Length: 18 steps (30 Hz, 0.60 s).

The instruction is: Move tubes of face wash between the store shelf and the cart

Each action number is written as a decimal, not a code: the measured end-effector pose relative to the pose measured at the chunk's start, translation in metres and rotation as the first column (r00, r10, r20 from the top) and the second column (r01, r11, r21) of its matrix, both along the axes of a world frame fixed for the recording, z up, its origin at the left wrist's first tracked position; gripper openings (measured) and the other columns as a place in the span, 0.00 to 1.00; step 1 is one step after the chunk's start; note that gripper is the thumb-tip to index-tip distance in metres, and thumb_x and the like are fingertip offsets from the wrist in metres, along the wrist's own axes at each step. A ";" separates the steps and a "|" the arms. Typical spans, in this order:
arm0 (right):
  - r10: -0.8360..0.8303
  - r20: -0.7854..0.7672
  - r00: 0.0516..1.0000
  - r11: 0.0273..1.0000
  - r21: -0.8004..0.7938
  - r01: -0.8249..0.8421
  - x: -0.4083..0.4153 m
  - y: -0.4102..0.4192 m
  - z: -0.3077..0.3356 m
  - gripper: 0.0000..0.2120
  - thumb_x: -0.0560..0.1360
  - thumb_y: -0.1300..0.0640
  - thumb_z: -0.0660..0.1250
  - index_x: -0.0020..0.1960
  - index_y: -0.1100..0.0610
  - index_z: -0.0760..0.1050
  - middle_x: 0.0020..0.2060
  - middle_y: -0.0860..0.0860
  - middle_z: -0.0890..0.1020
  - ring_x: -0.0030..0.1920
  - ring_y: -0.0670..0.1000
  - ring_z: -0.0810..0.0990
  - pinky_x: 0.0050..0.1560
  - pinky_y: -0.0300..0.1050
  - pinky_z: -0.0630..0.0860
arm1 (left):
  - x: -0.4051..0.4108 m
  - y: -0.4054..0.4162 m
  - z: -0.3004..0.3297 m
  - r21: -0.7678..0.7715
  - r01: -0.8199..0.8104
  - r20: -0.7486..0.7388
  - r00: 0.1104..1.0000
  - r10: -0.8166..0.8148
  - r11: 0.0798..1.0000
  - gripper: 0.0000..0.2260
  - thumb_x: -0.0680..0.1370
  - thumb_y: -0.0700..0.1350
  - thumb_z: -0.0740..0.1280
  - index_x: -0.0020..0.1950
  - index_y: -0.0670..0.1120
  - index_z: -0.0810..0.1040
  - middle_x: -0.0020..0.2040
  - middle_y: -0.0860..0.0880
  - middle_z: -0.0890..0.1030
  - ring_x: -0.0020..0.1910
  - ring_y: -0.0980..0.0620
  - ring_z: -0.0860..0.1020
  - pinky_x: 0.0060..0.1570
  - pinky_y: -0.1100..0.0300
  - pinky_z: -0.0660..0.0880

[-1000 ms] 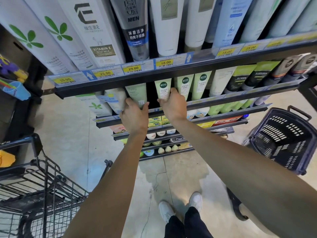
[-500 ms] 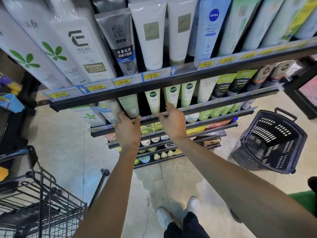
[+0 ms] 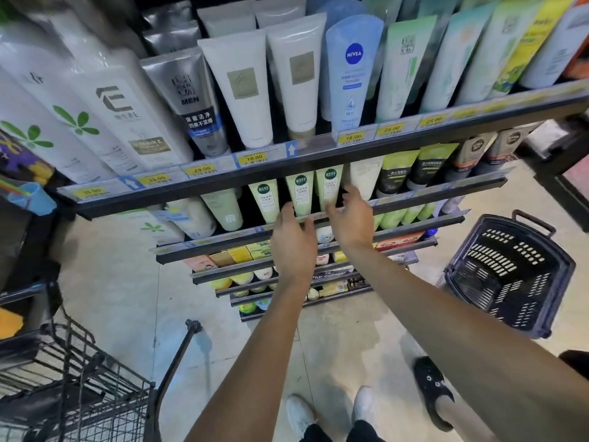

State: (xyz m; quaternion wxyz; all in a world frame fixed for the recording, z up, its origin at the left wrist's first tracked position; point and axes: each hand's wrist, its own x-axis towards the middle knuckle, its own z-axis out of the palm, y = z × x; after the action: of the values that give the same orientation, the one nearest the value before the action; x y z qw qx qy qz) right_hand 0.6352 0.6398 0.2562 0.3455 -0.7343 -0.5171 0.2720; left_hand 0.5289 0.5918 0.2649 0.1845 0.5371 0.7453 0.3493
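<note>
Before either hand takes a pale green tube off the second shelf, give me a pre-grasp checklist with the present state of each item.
1. Left hand free: ok, fingers spread, holding nothing.
2. Right hand free: ok, open, nothing gripped.
3. Pale green tubes within reach: ok, both hands sit just in front of them.
4. Tubes upright behind the shelf rail: ok.
5. Wire cart nearby to receive: ok, at lower left.
6. Room inside the cart: cannot tell, its basket is mostly out of frame.

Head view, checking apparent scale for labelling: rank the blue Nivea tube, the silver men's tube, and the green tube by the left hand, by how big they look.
1. Nivea tube
2. Silver tube, close to it
3. Green tube, partly hidden behind the shelf rail, farther away
</note>
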 end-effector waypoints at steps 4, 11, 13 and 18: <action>0.052 0.019 0.998 0.998 0.022 -0.053 0.000 0.016 -0.007 0.17 0.76 0.50 0.73 0.61 0.55 0.74 0.51 0.53 0.85 0.52 0.59 0.84 0.48 0.52 0.80 | 0.020 0.022 0.000 -0.054 -0.078 0.010 0.997 0.078 0.996 0.24 0.82 0.48 0.69 0.75 0.41 0.68 0.65 0.39 0.80 0.60 0.37 0.80 0.53 0.46 0.77; 0.079 -0.016 0.997 0.997 -0.014 -0.079 0.002 0.030 -0.018 0.19 0.74 0.49 0.74 0.61 0.55 0.74 0.52 0.55 0.85 0.54 0.61 0.83 0.53 0.58 0.81 | 0.024 0.046 -0.015 -0.110 -0.167 0.039 0.984 0.172 0.980 0.22 0.82 0.47 0.69 0.70 0.39 0.67 0.61 0.36 0.81 0.57 0.33 0.81 0.49 0.45 0.76; 0.090 -0.007 0.996 0.996 -0.017 -0.090 0.003 0.033 -0.020 0.18 0.75 0.49 0.74 0.60 0.55 0.74 0.51 0.54 0.85 0.53 0.61 0.84 0.52 0.57 0.81 | 0.022 0.052 -0.020 -0.117 -0.181 0.044 0.981 0.187 0.977 0.22 0.81 0.48 0.69 0.70 0.38 0.66 0.59 0.36 0.82 0.55 0.33 0.81 0.47 0.46 0.76; 0.124 0.053 0.991 0.992 -0.024 -0.123 0.006 0.034 -0.023 0.14 0.76 0.50 0.73 0.56 0.56 0.77 0.50 0.54 0.85 0.51 0.60 0.84 0.49 0.53 0.81 | 0.018 0.056 -0.030 -0.119 -0.169 -0.008 0.986 0.169 0.978 0.14 0.82 0.47 0.67 0.62 0.39 0.71 0.52 0.37 0.83 0.51 0.34 0.82 0.41 0.49 0.72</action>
State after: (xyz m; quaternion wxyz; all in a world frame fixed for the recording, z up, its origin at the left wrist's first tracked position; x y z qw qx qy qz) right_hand 0.6409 0.6738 0.2337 0.3062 -0.7115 -0.5682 0.2779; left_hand 0.5467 0.6473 0.2352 0.1865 0.4594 0.8076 0.3193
